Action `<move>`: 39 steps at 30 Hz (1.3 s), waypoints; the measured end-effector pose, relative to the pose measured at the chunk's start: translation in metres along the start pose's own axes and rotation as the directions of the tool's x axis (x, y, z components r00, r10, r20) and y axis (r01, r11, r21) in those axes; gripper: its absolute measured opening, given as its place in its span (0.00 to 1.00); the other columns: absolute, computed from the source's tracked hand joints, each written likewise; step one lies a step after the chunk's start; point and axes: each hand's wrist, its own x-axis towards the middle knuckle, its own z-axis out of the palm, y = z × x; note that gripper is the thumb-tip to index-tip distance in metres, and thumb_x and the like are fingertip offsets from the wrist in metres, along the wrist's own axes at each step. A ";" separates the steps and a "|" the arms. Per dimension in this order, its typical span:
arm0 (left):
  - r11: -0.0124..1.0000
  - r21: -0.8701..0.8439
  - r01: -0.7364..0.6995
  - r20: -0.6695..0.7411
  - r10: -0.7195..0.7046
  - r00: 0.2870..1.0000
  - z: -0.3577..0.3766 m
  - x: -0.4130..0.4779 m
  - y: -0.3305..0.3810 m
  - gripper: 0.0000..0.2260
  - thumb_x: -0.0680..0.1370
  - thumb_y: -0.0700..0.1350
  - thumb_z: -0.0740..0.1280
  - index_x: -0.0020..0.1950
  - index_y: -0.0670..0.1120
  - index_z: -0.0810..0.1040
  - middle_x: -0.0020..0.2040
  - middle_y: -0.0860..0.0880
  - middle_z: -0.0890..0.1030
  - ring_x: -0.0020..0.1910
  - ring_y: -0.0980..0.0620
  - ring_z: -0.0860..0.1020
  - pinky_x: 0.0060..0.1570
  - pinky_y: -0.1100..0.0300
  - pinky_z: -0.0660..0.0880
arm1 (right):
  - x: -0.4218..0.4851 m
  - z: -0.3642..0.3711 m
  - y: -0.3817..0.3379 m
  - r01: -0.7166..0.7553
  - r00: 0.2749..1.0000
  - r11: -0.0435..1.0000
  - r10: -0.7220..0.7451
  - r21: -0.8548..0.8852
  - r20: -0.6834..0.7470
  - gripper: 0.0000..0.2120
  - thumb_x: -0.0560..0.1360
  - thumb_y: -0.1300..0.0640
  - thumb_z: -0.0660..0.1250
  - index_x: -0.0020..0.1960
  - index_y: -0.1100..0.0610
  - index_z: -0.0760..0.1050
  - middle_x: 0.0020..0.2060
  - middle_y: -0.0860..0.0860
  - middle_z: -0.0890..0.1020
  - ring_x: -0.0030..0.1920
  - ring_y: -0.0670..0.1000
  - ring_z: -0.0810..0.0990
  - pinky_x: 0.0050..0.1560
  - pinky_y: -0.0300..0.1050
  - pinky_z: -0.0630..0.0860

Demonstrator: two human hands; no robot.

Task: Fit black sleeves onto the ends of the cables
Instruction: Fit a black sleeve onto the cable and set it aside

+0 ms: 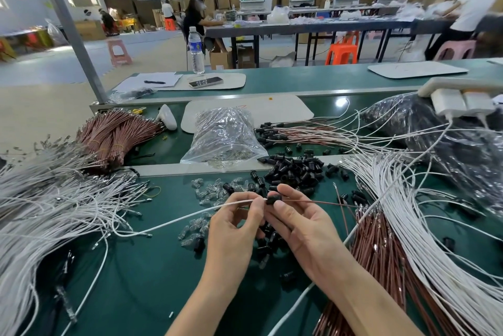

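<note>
The left hand [236, 224] pinches a white cable [234, 202] close to its tip, with thumb and first finger. The right hand [304, 229] pinches one black sleeve [273, 198] the same way. The tip of the white cable is right at the sleeve's mouth, held up above the green counter [136, 267]. A thin brown cable [321, 202] sticks out of the sleeve's other side and runs off to the right. I cannot tell how far in the white tip is.

The sleeve is tiny and light, and it looks like hard, smooth plastic, so it could slip and pop out of the fingers. I think it is best held round its sides, leaving the mouth free. The cable is thin, light and bendy. If it is held far back it will bow and miss the hole, so hold it near the tip.

There is not much open room. A pile of sleeves [294, 172] and some small clear bits [209, 191] lie just behind and under the hands. A big heap of white cables [54, 199] lies on the left, and more white and brown cables [394, 240] lie on the right. A long tail could snag on them. A metal strip [190, 168] crosses the counter just behind the pile
</note>
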 end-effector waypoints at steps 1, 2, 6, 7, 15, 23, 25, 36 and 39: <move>1.000 -0.001 0.001 0.004 -0.001 1.000 0.000 0.000 0.000 0.07 0.81 0.44 0.69 0.44 0.54 0.82 0.35 0.52 0.82 0.34 0.56 0.79 0.35 0.65 0.77 | 0.000 0.000 0.000 0.002 1.000 1.000 -0.002 -0.007 -0.004 0.21 0.69 0.67 0.72 0.61 0.64 0.78 0.50 0.60 0.86 0.53 0.59 0.86 0.50 0.44 0.83; 1.000 -0.001 0.004 0.008 -0.004 1.000 0.000 0.000 0.001 0.07 0.81 0.44 0.69 0.44 0.54 0.82 0.35 0.52 0.82 0.34 0.56 0.79 0.35 0.65 0.77 | 0.000 0.000 0.001 0.005 1.000 1.000 -0.005 -0.016 -0.006 0.21 0.68 0.67 0.72 0.61 0.64 0.78 0.50 0.60 0.86 0.53 0.58 0.86 0.50 0.44 0.83; 1.000 0.012 0.008 0.006 -0.008 1.000 -0.001 0.000 0.001 0.06 0.80 0.45 0.69 0.45 0.55 0.82 0.36 0.51 0.83 0.33 0.55 0.80 0.36 0.62 0.79 | 0.000 -0.001 0.003 0.034 0.999 0.998 -0.034 -0.053 -0.010 0.18 0.68 0.66 0.73 0.58 0.62 0.81 0.50 0.60 0.86 0.53 0.59 0.86 0.50 0.43 0.83; 1.000 0.011 0.004 0.001 -0.004 1.000 0.000 0.000 0.001 0.06 0.80 0.46 0.69 0.45 0.55 0.82 0.37 0.51 0.84 0.35 0.55 0.80 0.37 0.61 0.80 | 0.000 -0.001 0.003 0.044 0.999 0.997 -0.045 -0.061 -0.007 0.17 0.68 0.65 0.73 0.57 0.61 0.82 0.50 0.60 0.86 0.54 0.59 0.86 0.51 0.43 0.83; 0.998 0.015 -0.053 -0.050 0.054 0.997 0.006 -0.003 0.001 0.04 0.80 0.47 0.69 0.47 0.56 0.82 0.41 0.51 0.85 0.40 0.53 0.83 0.42 0.58 0.81 | -0.001 0.003 0.000 0.059 0.998 0.998 -0.059 0.012 0.006 0.21 0.70 0.66 0.72 0.62 0.61 0.77 0.50 0.61 0.86 0.53 0.59 0.86 0.51 0.44 0.83; 0.998 -0.019 -0.053 -0.036 0.052 0.998 0.006 -0.004 0.000 0.06 0.81 0.45 0.68 0.48 0.56 0.81 0.44 0.50 0.86 0.44 0.51 0.84 0.44 0.58 0.82 | -0.003 0.006 -0.006 0.024 1.000 0.996 -0.024 0.089 -0.005 0.22 0.70 0.66 0.70 0.64 0.60 0.74 0.46 0.62 0.86 0.47 0.57 0.87 0.46 0.43 0.83; 0.998 -0.013 -0.060 -0.032 0.060 0.998 0.005 -0.004 0.000 0.06 0.81 0.45 0.68 0.48 0.56 0.81 0.44 0.50 0.86 0.43 0.51 0.84 0.43 0.58 0.82 | -0.003 0.005 -0.006 0.021 1.000 0.996 -0.020 0.086 -0.007 0.22 0.70 0.66 0.70 0.63 0.61 0.75 0.47 0.62 0.86 0.48 0.57 0.87 0.47 0.44 0.83; 0.992 -0.042 -0.117 -0.075 0.113 0.991 0.007 -0.007 -0.002 0.04 0.80 0.45 0.71 0.48 0.55 0.82 0.44 0.50 0.86 0.41 0.52 0.83 0.40 0.58 0.81 | -0.006 0.008 -0.004 -0.011 1.000 0.991 0.013 0.132 -0.008 0.23 0.71 0.66 0.70 0.65 0.61 0.73 0.49 0.63 0.86 0.48 0.57 0.87 0.47 0.44 0.83; 0.991 -0.031 -0.130 -0.081 0.127 0.989 0.007 -0.008 -0.002 0.02 0.79 0.48 0.71 0.48 0.55 0.82 0.44 0.50 0.86 0.40 0.51 0.82 0.40 0.52 0.81 | -0.007 0.008 -0.004 -0.021 1.000 0.989 0.022 0.149 -0.003 0.22 0.72 0.66 0.70 0.65 0.60 0.72 0.48 0.63 0.86 0.48 0.56 0.87 0.46 0.43 0.83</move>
